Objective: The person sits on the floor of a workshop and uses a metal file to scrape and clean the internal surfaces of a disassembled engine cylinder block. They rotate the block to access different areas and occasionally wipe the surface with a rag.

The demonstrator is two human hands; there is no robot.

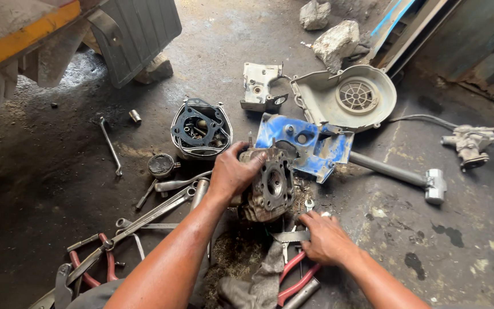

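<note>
Hands of one person work over a greasy concrete floor [41,189], seen from above. At centre stands an engine cylinder block [270,186], grey, finned and grimy. Its flat round gasket face, ringed with bolt holes around a dark bore, points toward 5 o'clock and slightly up toward the camera; its long axis runs from 11 o'clock to 5 o'clock.

The left hand [232,171] comes in from 7 o'clock and is clamped over the block's upper left edge, fingers wrapped across the top, thumb side toward the viewer. The block sits just at 3 o'clock of that palm, touching it.

The right hand [324,237] lies at 5 o'clock of the block, near but apart from it, pressed palm down on a flat metal scraper blade [290,236]; fingers curl narrowly around it. Under that hand lie red-handled pliers [293,277] and a dirty grey rag [258,280].

At 12 o'clock of the block, touching it, is a blue metal cover [310,143]. Beyond, at 1 o'clock, rests a pale round fan housing [350,100]. At 10 o'clock sits a bowl of gaskets and small parts [201,131], with a piston [161,166] just at its 7 o'clock. A long spanner [155,212] and other wrenches spread toward 8 o'clock. A grey-handled hammer [401,174] lies at 3 o'clock, and a carburettor [470,143] far at 2 o'clock.
</note>
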